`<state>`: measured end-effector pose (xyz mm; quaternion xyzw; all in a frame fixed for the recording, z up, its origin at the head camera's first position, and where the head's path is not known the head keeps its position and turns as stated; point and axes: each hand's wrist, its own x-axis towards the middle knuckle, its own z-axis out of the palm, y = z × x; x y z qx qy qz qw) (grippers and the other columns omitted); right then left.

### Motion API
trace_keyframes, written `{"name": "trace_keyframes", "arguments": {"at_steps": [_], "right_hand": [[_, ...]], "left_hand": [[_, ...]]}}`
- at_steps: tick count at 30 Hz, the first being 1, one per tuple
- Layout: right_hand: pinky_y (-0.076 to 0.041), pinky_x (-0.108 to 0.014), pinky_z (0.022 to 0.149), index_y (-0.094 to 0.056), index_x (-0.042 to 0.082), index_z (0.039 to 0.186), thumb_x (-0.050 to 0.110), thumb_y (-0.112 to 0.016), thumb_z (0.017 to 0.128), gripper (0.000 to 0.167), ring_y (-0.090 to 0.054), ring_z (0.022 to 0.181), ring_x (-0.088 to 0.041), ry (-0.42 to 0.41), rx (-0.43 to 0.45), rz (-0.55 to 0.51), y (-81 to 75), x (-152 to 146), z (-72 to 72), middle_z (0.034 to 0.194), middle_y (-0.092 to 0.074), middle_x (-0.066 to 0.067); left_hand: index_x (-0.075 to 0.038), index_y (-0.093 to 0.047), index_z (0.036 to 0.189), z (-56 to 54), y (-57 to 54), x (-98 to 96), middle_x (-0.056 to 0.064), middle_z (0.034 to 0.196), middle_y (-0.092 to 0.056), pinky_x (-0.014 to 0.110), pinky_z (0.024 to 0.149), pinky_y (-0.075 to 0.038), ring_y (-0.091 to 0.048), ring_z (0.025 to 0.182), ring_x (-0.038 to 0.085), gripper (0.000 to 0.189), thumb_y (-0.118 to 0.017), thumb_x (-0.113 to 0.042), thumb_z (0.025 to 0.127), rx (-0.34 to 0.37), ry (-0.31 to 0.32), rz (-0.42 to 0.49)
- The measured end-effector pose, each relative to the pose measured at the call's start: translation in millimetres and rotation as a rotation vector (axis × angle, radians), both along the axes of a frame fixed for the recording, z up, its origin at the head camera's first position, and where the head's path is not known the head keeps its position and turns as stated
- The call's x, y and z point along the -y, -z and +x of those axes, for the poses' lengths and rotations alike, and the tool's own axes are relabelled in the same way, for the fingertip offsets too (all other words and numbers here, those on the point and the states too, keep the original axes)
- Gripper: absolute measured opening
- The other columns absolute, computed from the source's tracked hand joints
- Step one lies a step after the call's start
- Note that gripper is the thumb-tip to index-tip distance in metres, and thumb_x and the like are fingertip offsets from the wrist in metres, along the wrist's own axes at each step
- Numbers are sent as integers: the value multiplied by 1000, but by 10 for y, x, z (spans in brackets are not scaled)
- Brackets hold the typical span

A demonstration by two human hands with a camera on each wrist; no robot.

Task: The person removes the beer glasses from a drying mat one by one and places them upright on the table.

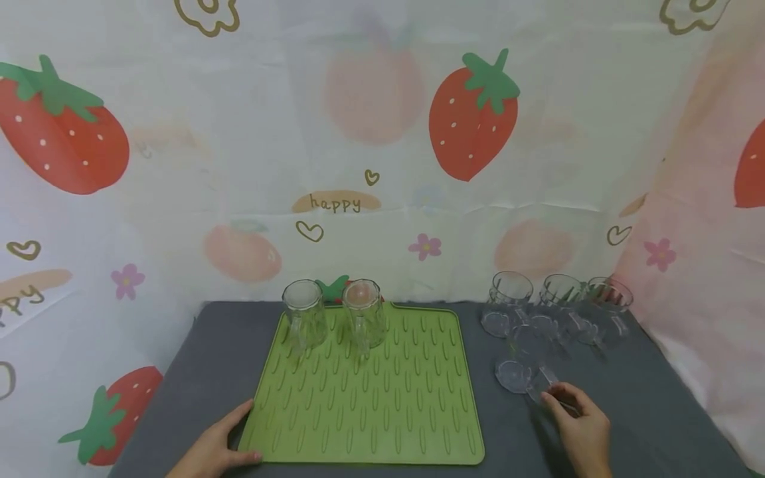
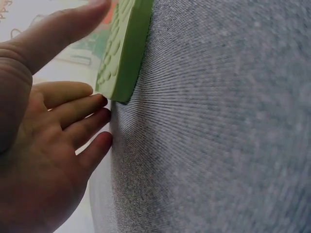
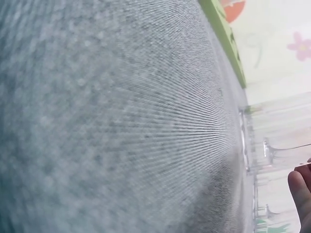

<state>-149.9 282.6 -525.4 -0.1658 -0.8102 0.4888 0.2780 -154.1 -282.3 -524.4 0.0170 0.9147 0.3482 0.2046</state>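
Observation:
My left hand [image 1: 216, 443] rests at the near left corner of a green ribbed drying mat [image 1: 382, 398], its fingers along the left edge and the thumb at the front edge. In the left wrist view, the fingers [image 2: 80, 114] are extended beside the mat's corner [image 2: 124, 68]. To the right of the mat, my right hand [image 1: 578, 425] pinches the handle of a clear glass mug [image 1: 515, 375] with thumb and fingertips. Only some fingers [image 3: 301, 191] of that hand show at the edge of the right wrist view, close to clear glass.
Two glass mugs, one at left [image 1: 305, 312] and one beside it [image 1: 366, 315], stand at the mat's back left. Three more clear mugs [image 1: 507, 309] form a row at the back right of the dark grey table [image 1: 645, 398]. A strawberry-print curtain [image 1: 382, 252] hangs behind.

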Motion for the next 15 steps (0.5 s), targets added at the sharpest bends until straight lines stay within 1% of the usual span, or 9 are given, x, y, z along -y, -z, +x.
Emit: {"name": "trace_keyframes", "arguments": {"at_steps": [3,5,8,12,15], "right_hand": [[-47,-1,67,-70,-3,100,0,-78,80,22,-57,73,19,-9,-20,3,-50,2,16,79,-58,31],[-47,-1,68,-70,-3,100,0,-78,80,23,-58,74,18,-17,-33,4,-88,1,26,80,-59,31],[-47,-2,67,-70,-2,103,4,-79,80,25,-58,73,17,-16,-21,-3,-152,-4,43,80,-60,31],[-47,-2,66,-70,-1,107,11,-80,81,30,-58,73,17,0,11,-18,-258,-10,67,80,-59,32],[-46,-1,68,-70,-2,109,11,-79,82,31,-58,73,18,9,-1,-14,-346,-18,71,81,-59,32]], "left_hand": [[8,-29,149,-3,9,-7,36,149,-32,65,101,-38,-34,134,57,101,-83,-36,76,8,1,3],[7,-28,150,-8,11,-15,35,151,-30,65,102,-37,-31,135,56,105,-85,-36,73,19,-10,5],[5,-28,150,-14,1,-29,34,152,-29,64,103,-37,-30,137,55,110,-87,-38,68,31,-20,-7],[5,-28,150,-13,-8,-35,34,153,-28,64,103,-37,-30,137,55,111,-87,-40,67,45,-19,-20],[6,-28,150,-6,-6,-41,34,153,-28,64,103,-37,-30,137,56,110,-87,-39,68,42,-10,-24]]}}
